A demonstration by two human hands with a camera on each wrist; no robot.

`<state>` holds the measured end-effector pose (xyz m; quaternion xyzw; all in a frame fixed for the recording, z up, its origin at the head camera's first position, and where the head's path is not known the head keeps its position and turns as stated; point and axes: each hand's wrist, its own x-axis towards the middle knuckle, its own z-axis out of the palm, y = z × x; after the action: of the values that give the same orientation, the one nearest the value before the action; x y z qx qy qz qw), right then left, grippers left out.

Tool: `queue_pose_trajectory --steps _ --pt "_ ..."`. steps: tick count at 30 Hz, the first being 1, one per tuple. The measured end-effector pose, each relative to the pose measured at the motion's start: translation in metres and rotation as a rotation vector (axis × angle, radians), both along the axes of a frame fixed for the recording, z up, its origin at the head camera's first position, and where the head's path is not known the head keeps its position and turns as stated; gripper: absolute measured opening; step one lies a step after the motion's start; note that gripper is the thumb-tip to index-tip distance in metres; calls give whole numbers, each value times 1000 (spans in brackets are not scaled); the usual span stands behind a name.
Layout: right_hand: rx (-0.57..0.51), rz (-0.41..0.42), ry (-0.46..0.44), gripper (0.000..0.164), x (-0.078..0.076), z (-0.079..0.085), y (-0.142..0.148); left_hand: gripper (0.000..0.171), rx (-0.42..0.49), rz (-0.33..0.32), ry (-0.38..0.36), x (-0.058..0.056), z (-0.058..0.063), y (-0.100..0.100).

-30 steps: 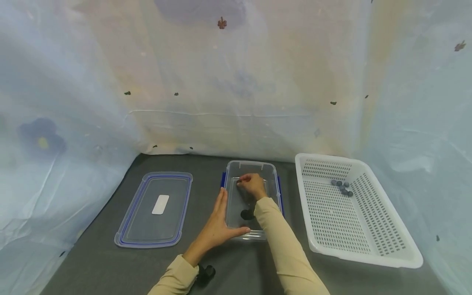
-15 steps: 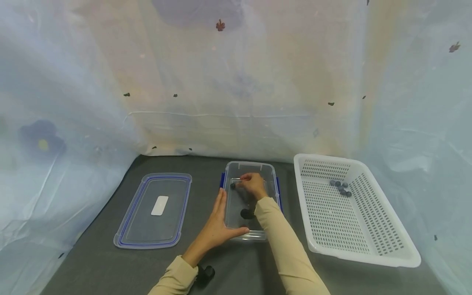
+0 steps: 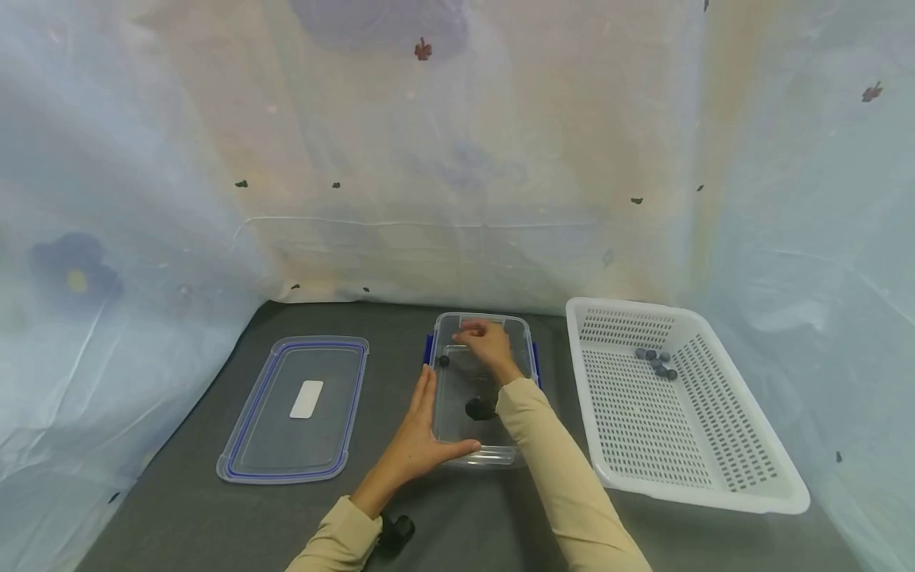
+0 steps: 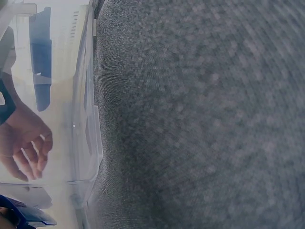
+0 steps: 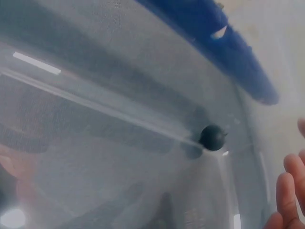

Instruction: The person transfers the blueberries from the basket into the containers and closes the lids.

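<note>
A small dark blueberry [image 3: 444, 361] lies in the far left corner of a clear plastic container [image 3: 457, 441] with blue side clips; the right wrist view shows the same blueberry [image 5: 212, 138] close up. My right hand [image 3: 489, 345] is over the far part of the container, its fingers loosely bent and apart from the berry, holding nothing. In the right wrist view its fingers [image 5: 287, 195] appear at the right edge. My left hand [image 3: 415, 445] rests along the container's left and front edges, fingers and thumb extended. The left wrist view shows the container's clear wall [image 4: 86, 167], but not the left fingers clearly.
To the left lies a clear lid [image 3: 275, 445] with a blue seal and white label. On the right stands a white perforated basket [image 3: 700, 500] with several blueberries [image 3: 658, 364] inside. Everything is on a dark grey cloth [image 3: 457, 524], with a pale patterned sheet [image 3: 457, 254] behind.
My right hand has let go of the blueberry in the container and lifted slightly away from it. The left hand stays at the container's edge.
</note>
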<state>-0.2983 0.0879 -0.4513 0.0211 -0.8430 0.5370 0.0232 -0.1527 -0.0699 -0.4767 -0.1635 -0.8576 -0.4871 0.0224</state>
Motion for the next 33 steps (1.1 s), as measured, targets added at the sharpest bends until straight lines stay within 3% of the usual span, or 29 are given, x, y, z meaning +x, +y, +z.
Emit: queue_pose_trajectory --steps 12,19,25,33 --pt "54 86 256 29 5 27 4 126 9 -9 -5 -1 1 0" --pt "110 117 335 28 12 49 17 127 9 -6 8 0 0 0" --pt "224 114 400 27 14 62 37 128 8 -4 5 0 1 0" --pt "470 83 569 28 14 74 68 128 -7 7 3 0 1 1"
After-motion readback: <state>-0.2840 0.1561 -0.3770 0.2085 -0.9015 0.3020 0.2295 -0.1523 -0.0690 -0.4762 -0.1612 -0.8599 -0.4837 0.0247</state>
